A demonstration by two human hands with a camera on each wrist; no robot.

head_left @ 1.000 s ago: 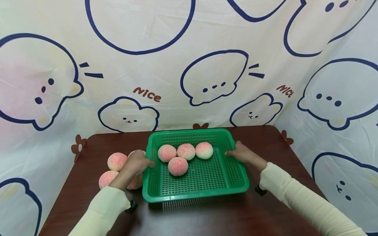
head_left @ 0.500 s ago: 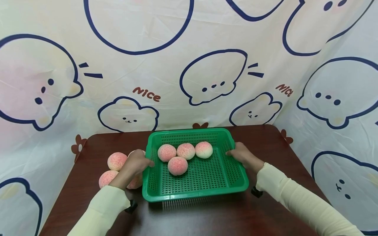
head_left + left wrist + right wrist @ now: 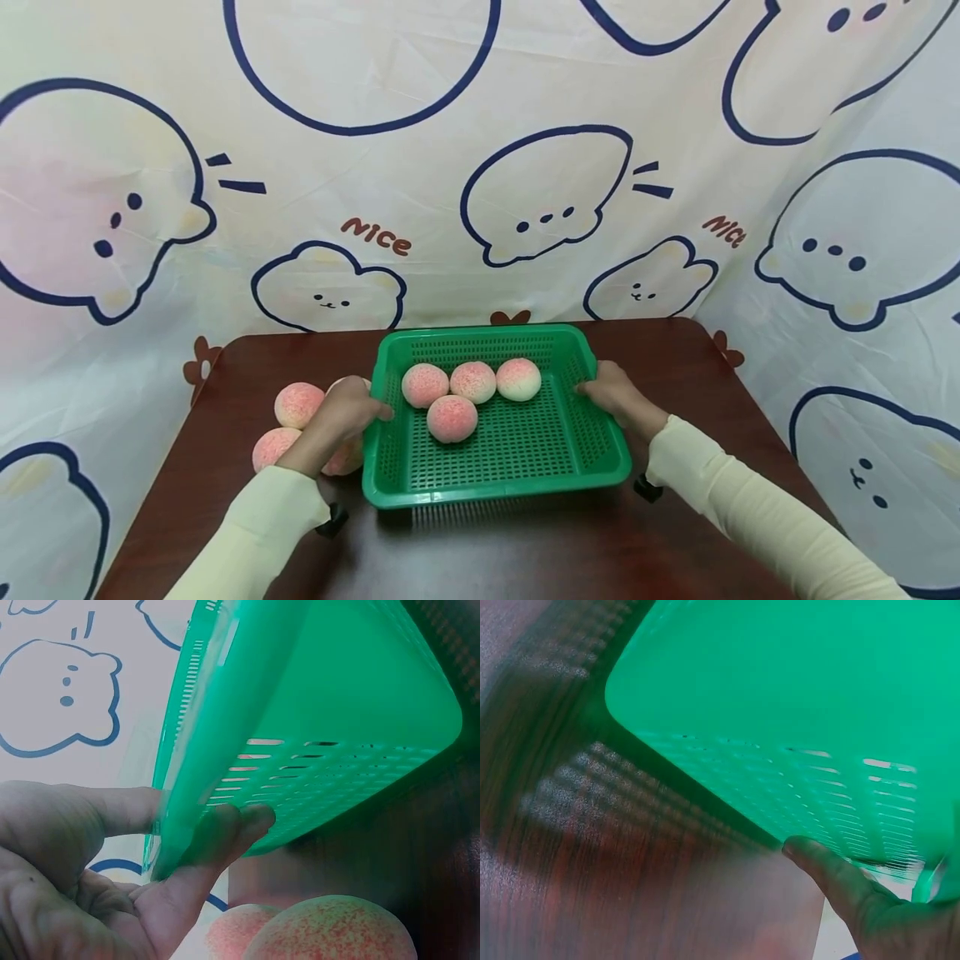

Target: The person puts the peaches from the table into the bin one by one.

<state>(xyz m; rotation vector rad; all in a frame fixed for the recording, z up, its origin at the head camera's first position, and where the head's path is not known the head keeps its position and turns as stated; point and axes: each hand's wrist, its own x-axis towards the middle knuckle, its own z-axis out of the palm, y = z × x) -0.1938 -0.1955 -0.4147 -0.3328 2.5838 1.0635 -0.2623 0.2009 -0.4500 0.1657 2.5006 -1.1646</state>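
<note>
A green plastic basket [image 3: 495,492] with perforated walls is held by its two short sides, close over the table. Inside, toward the back left, sit several pink-and-cream peaches [image 3: 452,419]. My left hand [image 3: 347,414] grips the left rim, thumb over the top and inward. The left wrist view shows its fingers [image 3: 259,817] against the outer wall. On the opposite rim my right hand [image 3: 617,392] holds on, thumb inside; one finger [image 3: 817,862] lies along the basket's outside in the right wrist view. Its other fingers are mostly hidden.
More peaches [image 3: 298,406] lie on the dark brown table [image 3: 480,558] left of the basket, some partly covered by my left hand and forearm. A cartoon-printed cloth [image 3: 427,183] hangs behind the table and along its sides.
My right wrist and sleeve have shifted slightly inward, to the left. Both hands keep their hold on the basket, and the peaches stay where they were.
</note>
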